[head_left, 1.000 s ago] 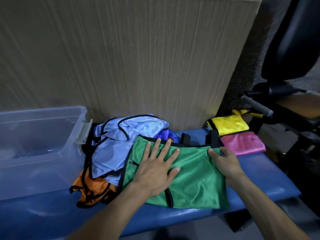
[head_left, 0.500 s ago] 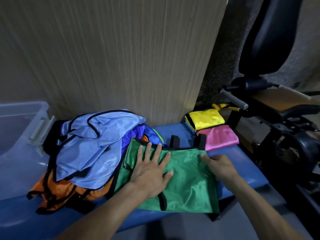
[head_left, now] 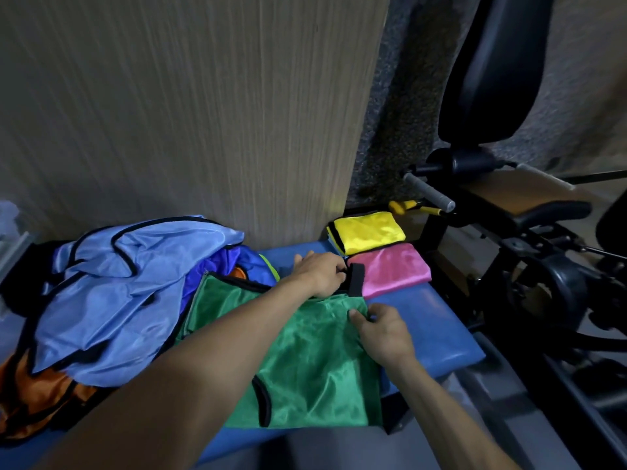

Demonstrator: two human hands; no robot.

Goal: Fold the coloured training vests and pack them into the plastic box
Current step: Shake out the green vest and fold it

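Head view. The green vest (head_left: pixel 305 361) lay spread on the blue bench (head_left: pixel 424 313), the landmark for all positions below. Half a second earlier the left hand (head_left: pixel 319 273) had been pressed flat on the middle of the vest; it had since reached to the far edge, where its fingers curled around the black strap (head_left: pixel 356 279) at the vest's top. The right hand (head_left: pixel 383 330) had shifted from the top right corner a little way down the vest's right edge and pinched the cloth there. The change is read as smoothing having ended and a fold of the strap end toward the near edge about to begin.

2 folded vests, the yellow vest (head_left: pixel 368 232) and the pink vest (head_left: pixel 393 269), sat at the bench's far right corner, the pink one just beside the strap. The unfolded pile, topped by the light blue vest (head_left: pixel 118 283), covered the bench's left part and touched the green vest. The vest's near hem overhung the bench's front edge. Bare padding lay to the right of the vest. The plastic box (head_left: pixel 10 239) showed only as a sliver beyond the bench's left end, past the pile. Nothing was yet packed from this fold.
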